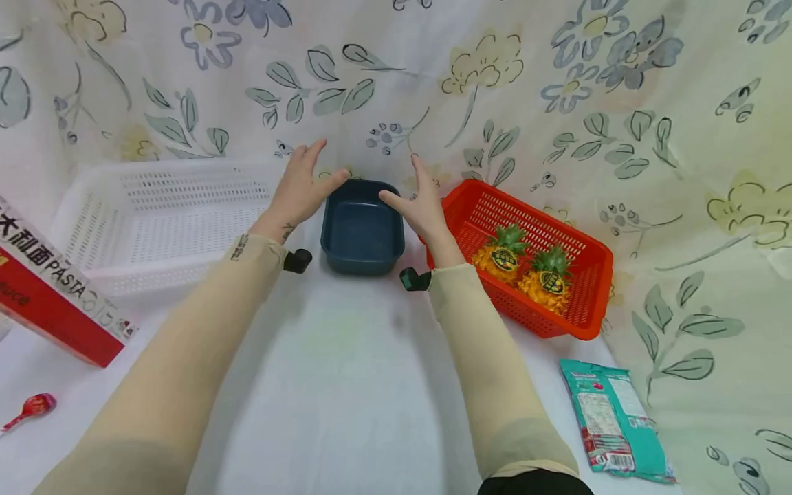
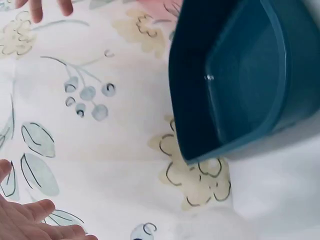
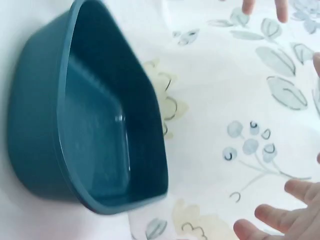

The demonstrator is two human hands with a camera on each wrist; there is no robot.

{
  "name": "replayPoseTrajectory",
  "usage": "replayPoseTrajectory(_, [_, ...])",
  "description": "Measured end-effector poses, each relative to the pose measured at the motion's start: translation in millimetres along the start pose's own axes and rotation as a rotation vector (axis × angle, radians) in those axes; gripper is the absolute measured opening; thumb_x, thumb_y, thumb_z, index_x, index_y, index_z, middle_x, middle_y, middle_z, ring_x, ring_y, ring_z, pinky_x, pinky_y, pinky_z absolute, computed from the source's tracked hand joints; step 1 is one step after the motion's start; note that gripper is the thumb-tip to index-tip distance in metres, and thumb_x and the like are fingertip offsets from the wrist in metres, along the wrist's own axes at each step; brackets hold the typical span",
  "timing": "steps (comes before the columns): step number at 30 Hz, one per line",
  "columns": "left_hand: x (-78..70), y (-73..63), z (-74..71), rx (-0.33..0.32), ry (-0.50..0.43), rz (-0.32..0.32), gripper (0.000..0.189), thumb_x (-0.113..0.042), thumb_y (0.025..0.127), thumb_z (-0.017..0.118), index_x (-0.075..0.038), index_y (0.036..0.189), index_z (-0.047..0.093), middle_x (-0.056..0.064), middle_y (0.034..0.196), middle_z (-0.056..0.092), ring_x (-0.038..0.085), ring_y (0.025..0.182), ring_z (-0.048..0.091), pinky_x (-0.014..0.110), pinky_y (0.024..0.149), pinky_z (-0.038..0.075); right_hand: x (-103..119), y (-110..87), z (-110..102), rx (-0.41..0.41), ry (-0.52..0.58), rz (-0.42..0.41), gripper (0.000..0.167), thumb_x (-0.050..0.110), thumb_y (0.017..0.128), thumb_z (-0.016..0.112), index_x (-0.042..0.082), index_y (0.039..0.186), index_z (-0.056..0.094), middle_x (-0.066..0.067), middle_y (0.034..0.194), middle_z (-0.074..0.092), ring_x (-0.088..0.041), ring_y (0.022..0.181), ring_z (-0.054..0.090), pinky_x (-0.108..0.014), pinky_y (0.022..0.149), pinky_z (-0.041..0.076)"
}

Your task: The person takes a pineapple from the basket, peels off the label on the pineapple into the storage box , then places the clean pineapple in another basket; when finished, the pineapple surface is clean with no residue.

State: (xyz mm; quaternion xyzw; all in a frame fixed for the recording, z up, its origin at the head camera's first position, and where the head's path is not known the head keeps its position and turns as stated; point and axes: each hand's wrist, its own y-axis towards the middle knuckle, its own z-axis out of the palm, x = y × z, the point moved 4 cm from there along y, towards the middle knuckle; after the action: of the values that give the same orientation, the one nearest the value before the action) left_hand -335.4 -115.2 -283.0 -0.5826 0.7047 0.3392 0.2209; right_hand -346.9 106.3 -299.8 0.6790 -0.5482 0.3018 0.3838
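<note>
A dark teal square bin (image 1: 362, 237) stands on the white table between my two hands, and its inside shows bare in both wrist views. My left hand (image 1: 301, 187) hovers at the bin's upper left, fingers spread and holding nothing. On the other side my right hand (image 1: 423, 208) hangs over the upper right corner, its fingers extended and its palm free. In the left wrist view the bin (image 2: 250, 75) is apart from the fingers (image 2: 37, 212). The right wrist view likewise has a gap between the bin (image 3: 95, 125) and the fingers (image 3: 272, 217).
Left is a white perforated basket (image 1: 179, 220), with a red pasta box (image 1: 62, 295) and a lollipop (image 1: 38, 404) nearer me. A red basket (image 1: 458, 199) on the right contains two pineapple-shaped items (image 1: 547, 285). Below it lies a teal snack packet (image 1: 615, 419). Floral cloth (image 1: 396, 82) hangs behind.
</note>
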Motion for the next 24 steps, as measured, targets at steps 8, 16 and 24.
replayPoseTrajectory(8, [1.1, -21.7, 6.0, -0.063, -0.207, 0.053, 0.081, -0.056, 0.085, 0.052, -0.021, 0.149, 0.016, 0.003, 0.155, 0.014, 0.023, 0.142, 0.015, 0.05, 0.113, 0.016, -5, -18.3, 2, -0.034, 0.222, 0.006, 0.084, 0.041, 0.079, 0.07, 0.035, 0.146, 0.019, 0.003, 0.153, 0.021, -0.03, 0.134, 0.03, -0.044, 0.105, 0.035])
replayPoseTrajectory(16, [5.4, -57.4, 12.5, -0.139, -0.465, 0.096, 0.084, -0.058, 0.081, 0.058, -0.017, 0.147, 0.025, 0.014, 0.148, 0.027, 0.036, 0.132, 0.029, 0.053, 0.109, 0.022, -5, -43.0, 8, -0.064, 0.374, -0.027, 0.08, 0.031, 0.081, 0.069, 0.033, 0.146, 0.022, 0.0, 0.15, 0.028, -0.027, 0.131, 0.038, -0.045, 0.101, 0.04])
replayPoseTrajectory(24, [15.1, -94.1, 27.7, -0.193, -0.66, 0.056, 0.061, -0.023, 0.089, 0.057, -0.01, 0.143, 0.031, 0.017, 0.136, 0.038, 0.031, 0.123, 0.039, 0.045, 0.105, 0.032, -8, -67.4, 22, -0.06, 0.506, -0.027, 0.077, 0.023, 0.083, 0.067, 0.025, 0.146, 0.023, -0.004, 0.148, 0.031, -0.027, 0.126, 0.04, -0.045, 0.099, 0.042])
